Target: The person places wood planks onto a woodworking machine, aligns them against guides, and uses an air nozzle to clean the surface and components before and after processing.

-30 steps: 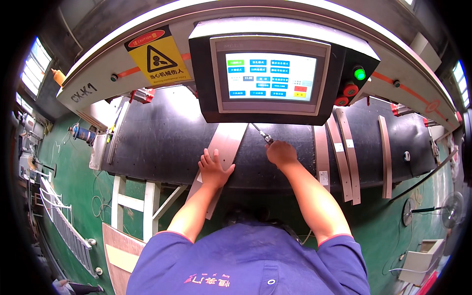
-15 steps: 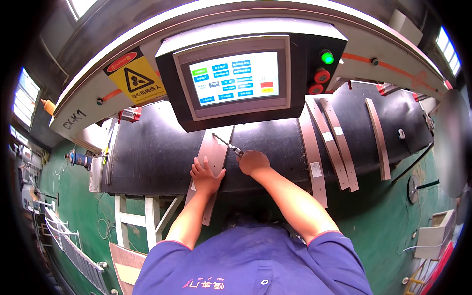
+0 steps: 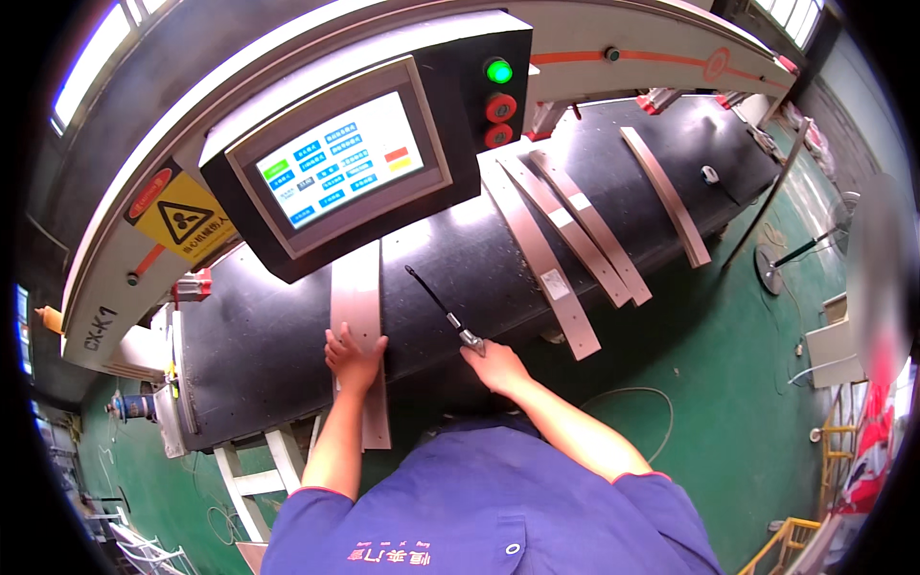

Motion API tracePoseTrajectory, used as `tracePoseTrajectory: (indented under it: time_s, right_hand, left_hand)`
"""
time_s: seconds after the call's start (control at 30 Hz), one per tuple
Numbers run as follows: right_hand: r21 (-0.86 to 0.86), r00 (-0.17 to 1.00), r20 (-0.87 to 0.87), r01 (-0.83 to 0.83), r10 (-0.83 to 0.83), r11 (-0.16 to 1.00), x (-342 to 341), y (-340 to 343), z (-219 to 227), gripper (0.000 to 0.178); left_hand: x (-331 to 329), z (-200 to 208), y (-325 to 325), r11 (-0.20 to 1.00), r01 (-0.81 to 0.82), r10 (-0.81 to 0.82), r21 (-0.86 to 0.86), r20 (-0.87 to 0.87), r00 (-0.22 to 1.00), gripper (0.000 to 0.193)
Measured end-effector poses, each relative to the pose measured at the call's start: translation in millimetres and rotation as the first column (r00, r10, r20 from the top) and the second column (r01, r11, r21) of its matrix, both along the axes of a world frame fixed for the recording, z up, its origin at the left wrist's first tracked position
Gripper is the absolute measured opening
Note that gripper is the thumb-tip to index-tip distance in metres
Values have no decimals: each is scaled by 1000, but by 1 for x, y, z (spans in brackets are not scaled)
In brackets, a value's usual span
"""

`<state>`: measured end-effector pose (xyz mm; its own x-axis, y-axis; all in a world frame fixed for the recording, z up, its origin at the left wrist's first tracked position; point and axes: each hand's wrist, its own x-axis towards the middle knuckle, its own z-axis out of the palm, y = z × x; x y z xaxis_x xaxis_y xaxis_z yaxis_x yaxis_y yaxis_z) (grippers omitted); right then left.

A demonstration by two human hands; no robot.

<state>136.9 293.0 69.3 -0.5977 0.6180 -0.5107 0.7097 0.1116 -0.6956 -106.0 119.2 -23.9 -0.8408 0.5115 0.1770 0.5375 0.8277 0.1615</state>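
A wood-toned strip (image 3: 356, 292) lies across the black table and sticks out past its near edge. My left hand (image 3: 353, 360) rests on top of it, fingers spread and thumb near the strip's right edge. My right hand (image 3: 496, 367) is closed on an air blow gun (image 3: 464, 332) with a silver body and a long thin dark nozzle. The nozzle points up and left, over the table to the right of the strip, apart from it. My palm hides most of the gun's handle.
A control box (image 3: 335, 168) with a lit screen hangs above the table from a pale machine beam (image 3: 661, 59). Several more strips (image 3: 542, 259) lie to the right on the black table (image 3: 259, 374). A thin hose (image 3: 661, 398) loops over the green floor, and a stand fan (image 3: 770, 270) stands at right.
The nozzle, earlier over the strip, is now off to its right, and my right hand has drawn back toward me. My left hand stays on the strip. The view has turned right.
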Motion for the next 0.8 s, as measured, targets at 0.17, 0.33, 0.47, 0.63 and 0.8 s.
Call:
tracePoseTrajectory:
  time_s: [0.17, 0.33, 0.47, 0.63, 0.8]
  right_hand:
    - [-149, 965, -111, 218, -235, 965, 32, -36, -36, 36]
    - [-407, 911, -178, 277, -372, 871, 25, -54, -22, 31]
    - [-506, 948, -142, 179, -286, 844, -2, -73, -26, 31]
    - [-538, 969, -196, 24, -153, 843, -41, -104, -47, 28]
    - [-500, 954, -291, -88, -71, 861, -50, -117, -73, 28]
  left_hand:
    - [8, 37, -47, 991, -89, 60, 101, 253, 966, 82]
    - [26, 55, -103, 991, -87, 33, 100, 447, 894, 62]
    - [28, 40, -132, 952, -238, 60, 192, 646, 761, 64]
    - [52, 53, -120, 846, -467, -33, 258, 899, 437, 63]
    - [69, 63, -101, 759, -555, -237, 340, 939, 250, 70]
